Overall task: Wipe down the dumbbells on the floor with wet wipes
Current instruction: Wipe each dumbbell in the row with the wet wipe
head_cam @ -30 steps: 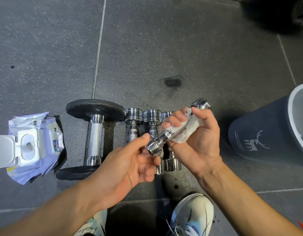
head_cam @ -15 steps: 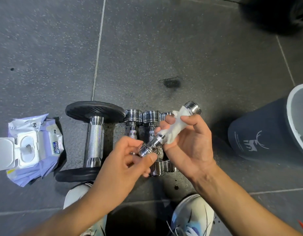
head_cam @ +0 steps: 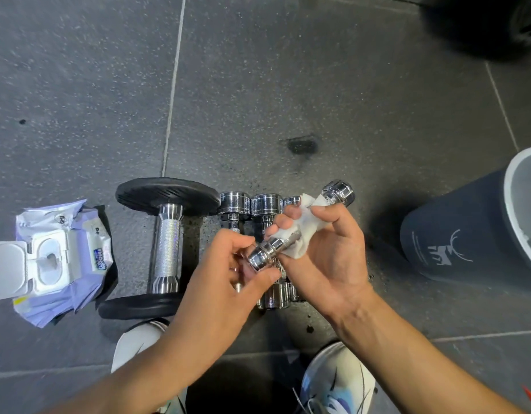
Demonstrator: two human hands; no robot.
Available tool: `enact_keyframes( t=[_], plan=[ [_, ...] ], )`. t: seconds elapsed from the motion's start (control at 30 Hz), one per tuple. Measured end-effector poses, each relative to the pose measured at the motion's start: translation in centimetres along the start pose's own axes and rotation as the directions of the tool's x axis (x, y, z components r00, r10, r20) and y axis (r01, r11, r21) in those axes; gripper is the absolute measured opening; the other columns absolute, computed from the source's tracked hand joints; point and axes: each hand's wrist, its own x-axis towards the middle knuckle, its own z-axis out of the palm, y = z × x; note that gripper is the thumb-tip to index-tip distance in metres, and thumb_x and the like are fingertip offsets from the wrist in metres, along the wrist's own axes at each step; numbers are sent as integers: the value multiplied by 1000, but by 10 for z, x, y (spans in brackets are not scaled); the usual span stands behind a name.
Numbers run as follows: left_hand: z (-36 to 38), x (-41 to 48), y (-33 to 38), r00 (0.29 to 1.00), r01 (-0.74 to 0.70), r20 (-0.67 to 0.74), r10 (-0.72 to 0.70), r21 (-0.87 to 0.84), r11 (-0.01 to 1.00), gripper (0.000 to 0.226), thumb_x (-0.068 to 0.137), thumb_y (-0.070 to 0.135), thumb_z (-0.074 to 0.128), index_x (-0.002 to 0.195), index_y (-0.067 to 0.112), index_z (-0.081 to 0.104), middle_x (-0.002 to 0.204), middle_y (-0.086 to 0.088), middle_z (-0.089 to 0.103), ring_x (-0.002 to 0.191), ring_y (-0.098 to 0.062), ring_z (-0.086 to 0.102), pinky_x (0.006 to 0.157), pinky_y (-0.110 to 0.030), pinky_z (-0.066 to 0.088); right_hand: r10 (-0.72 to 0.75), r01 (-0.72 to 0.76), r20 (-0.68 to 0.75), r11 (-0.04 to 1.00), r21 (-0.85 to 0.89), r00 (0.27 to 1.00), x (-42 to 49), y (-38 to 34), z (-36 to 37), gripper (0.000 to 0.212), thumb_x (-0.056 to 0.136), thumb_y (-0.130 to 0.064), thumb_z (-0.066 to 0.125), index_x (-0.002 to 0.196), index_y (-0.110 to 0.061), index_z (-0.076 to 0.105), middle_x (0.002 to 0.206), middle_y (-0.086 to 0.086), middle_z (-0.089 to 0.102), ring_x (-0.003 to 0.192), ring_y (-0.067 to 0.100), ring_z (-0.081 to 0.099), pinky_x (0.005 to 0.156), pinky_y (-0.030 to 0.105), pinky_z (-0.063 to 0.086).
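gym floor point(head_cam: 318, 85) carries other dumbbells point(head_cam: 168, 249), wiped or not unclear, while left hand point(head_cam: 225, 291) pinches the end of a small dumbbell point(head_cam: 262, 255) and right hand point(head_cam: 333, 264) grips its handle through a wipe point(head_cam: 303, 231), job seemingly midway.

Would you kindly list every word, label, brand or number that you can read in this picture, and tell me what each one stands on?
Lilac plastic wet-wipe pack: blue brand lettering, too blurred to read.
Dark grey round bin: white deer emblem beside small curved print, too small to read.
Small chrome dumbbells on the floor: no numbers show.
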Motion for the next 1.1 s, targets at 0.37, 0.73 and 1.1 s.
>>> enact_keyframes(
  t=[0.37, 0.73, 1.1],
  plan=[
    [-1, 6, 21, 838, 542, 428, -337, -587, 602, 35, 85, 38, 79, 97, 5, 75, 87, -25, 67, 54, -22, 54, 49, -33, 48, -12, 12, 1, 993, 121, 1000, -1, 0, 5, 22, 89, -16, 56, 70, -17, 45, 63, -6, 34, 56, 9, 34, 64, 26, 39],
    [-4, 4, 7, 943, -327, 123, 309, 520, 789, 39, 82, 46, 75, 105, 30, 47, 93, 14, 49, 77, -8, 50, 61, -26, 47, -66, 58, -148, 997, -58, 987, 13, -6, 4, 34, 84, -21, 72, 63, -19, 45, 59, -4, 32, 60, 11, 27, 62, 25, 37],
    [3, -1, 11, 790, 592, 552, -267, -576, 563, 32, 90, 42, 70, 101, 11, 68, 89, -24, 60, 52, -19, 37, 54, -30, 27, 81, -81, 130, 997, -4, 988, 5, -10, -5, 47, 90, -24, 59, 47, -19, 41, 42, -6, 33, 41, 8, 34, 53, 21, 29]
  ],
)
